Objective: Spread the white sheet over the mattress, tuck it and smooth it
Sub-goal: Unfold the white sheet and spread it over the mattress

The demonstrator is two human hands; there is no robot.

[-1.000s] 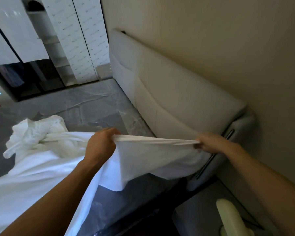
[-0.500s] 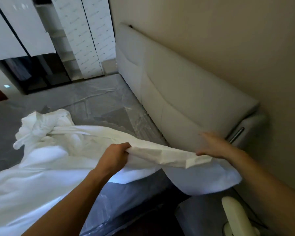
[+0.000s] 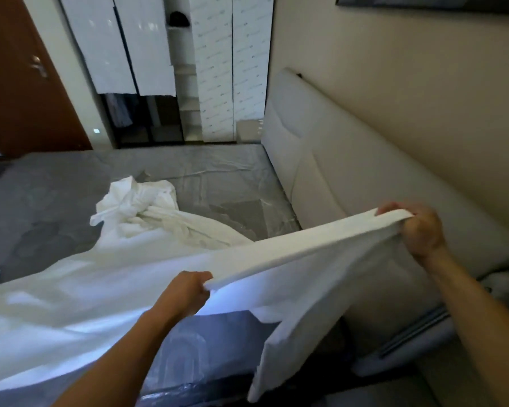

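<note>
The white sheet [image 3: 80,292] lies crumpled across the near half of the grey, plastic-wrapped mattress [image 3: 206,177], with a bunched heap towards the middle. My left hand [image 3: 185,293] grips the sheet's edge low over the mattress's near side. My right hand [image 3: 420,230] grips the same edge higher up, in front of the headboard. The edge is stretched taut between both hands, and a corner flap hangs down below it past the mattress corner.
A padded cream headboard [image 3: 335,160] runs along the beige wall on the right. White wardrobe doors [image 3: 147,45] and an open dark compartment stand beyond the far end of the bed. A brown door [image 3: 21,92] is at the far left.
Both hands have lifted the sheet's edge. My right hand rose and now holds it up by the headboard, so the edge is pulled straight. The view has tilted up.
</note>
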